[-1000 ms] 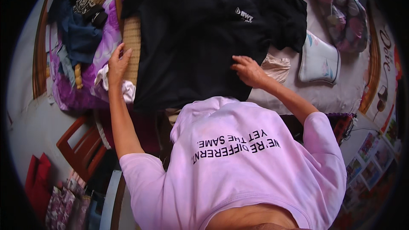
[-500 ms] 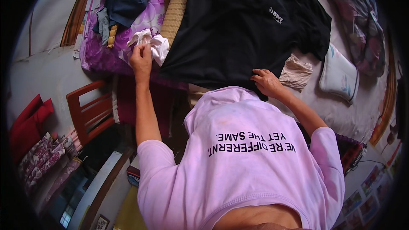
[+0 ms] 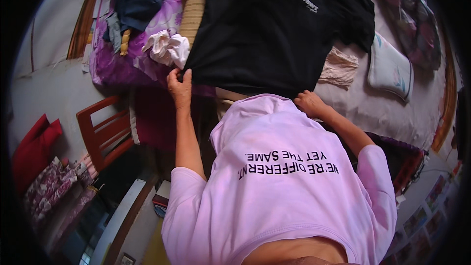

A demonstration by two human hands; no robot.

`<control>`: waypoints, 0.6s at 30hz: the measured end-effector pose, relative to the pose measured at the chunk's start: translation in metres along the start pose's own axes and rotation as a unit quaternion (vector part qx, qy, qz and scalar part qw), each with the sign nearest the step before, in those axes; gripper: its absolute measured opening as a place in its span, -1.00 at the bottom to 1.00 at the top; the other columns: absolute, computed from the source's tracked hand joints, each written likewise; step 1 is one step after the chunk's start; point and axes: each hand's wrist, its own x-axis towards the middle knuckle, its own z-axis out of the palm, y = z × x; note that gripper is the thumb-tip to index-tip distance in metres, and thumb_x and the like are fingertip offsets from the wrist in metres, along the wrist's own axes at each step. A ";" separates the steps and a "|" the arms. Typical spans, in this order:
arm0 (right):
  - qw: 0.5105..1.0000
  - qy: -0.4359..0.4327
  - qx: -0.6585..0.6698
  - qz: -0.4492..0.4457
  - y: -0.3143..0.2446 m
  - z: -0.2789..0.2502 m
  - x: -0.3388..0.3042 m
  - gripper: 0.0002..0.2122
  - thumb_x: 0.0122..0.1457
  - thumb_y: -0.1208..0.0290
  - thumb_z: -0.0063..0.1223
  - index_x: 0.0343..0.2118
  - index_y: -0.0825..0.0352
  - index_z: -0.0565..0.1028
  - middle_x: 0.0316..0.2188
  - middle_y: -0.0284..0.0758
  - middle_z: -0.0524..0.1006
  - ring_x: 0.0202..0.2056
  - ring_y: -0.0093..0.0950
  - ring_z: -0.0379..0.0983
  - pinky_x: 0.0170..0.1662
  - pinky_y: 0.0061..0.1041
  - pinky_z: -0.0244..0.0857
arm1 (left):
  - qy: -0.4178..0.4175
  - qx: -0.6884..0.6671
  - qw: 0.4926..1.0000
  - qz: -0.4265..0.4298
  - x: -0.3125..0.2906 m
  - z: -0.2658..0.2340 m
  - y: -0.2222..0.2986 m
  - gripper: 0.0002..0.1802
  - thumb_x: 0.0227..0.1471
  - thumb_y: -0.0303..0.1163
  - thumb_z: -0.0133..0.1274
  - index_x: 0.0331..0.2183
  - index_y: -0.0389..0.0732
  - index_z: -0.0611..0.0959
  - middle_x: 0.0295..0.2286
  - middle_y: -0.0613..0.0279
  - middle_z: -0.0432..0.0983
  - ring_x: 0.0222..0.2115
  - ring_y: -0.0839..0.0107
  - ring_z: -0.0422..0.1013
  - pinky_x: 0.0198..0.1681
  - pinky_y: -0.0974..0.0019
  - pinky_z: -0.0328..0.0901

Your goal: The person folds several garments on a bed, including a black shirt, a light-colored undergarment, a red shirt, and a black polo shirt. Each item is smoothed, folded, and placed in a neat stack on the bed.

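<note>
A black T-shirt (image 3: 260, 34) with a small pale print lies spread out on the bed in front of me. At its near left hem corner my left hand (image 3: 180, 87) closes, thumb and fingers around the dark cloth. My right hand (image 3: 310, 103) is at the near right hem corner with fingers curled on the fabric; the fingertips are partly hidden. A crumpled white cloth (image 3: 168, 49) rests just beyond my left hand, beside the shirt. Right of the shirt is a wrinkled beige cloth (image 3: 338, 68).
A pale pillow-like pad (image 3: 391, 68) and a patterned bundle (image 3: 417, 19) lie on the grey bed sheet (image 3: 387, 118). Blue clothes (image 3: 132, 7) are piled on purple floral bedding (image 3: 105, 71), near a woven mat (image 3: 193, 14). A red-brown wooden chair (image 3: 100, 127) stands at left.
My left hand has let go of the white cloth and moved to the shirt's left hem corner. My right hand, lying flatter before, has curled at the right hem corner.
</note>
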 end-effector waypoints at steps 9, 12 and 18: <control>0.957 0.179 0.227 -0.035 0.003 0.009 -0.010 -0.84 -0.07 0.45 -0.04 -0.39 0.33 0.45 -0.51 -0.26 0.45 -0.40 -0.33 0.37 -0.33 -0.39 0.26 | 0.020 -0.376 0.904 -0.201 -0.020 0.010 -0.010 -0.68 -0.17 -0.36 0.15 -0.32 -0.23 0.43 -0.47 0.37 0.36 -0.48 0.61 0.29 -0.45 0.53 0.21; 0.844 0.231 0.454 0.167 0.017 0.020 -0.014 -0.82 -0.01 0.39 -0.02 -0.38 0.37 0.43 -0.55 -0.29 0.46 -0.47 -0.47 0.39 -0.38 -0.48 0.27 | 0.010 -0.459 0.847 -0.268 -0.028 0.013 -0.010 -0.69 -0.16 -0.37 0.14 -0.32 -0.18 0.41 -0.46 0.36 0.37 -0.48 0.58 0.31 -0.44 0.52 0.23; 0.825 0.214 0.470 0.231 0.036 0.058 -0.013 -0.74 0.01 0.31 0.02 -0.36 0.44 0.42 -0.54 -0.33 0.45 -0.47 -0.59 0.34 -0.41 -0.58 0.24 | -0.010 -0.511 0.801 -0.313 -0.042 0.019 -0.007 -0.74 -0.11 -0.40 0.05 -0.30 -0.12 0.39 -0.37 0.31 0.41 -0.40 0.48 0.36 -0.36 0.40 0.28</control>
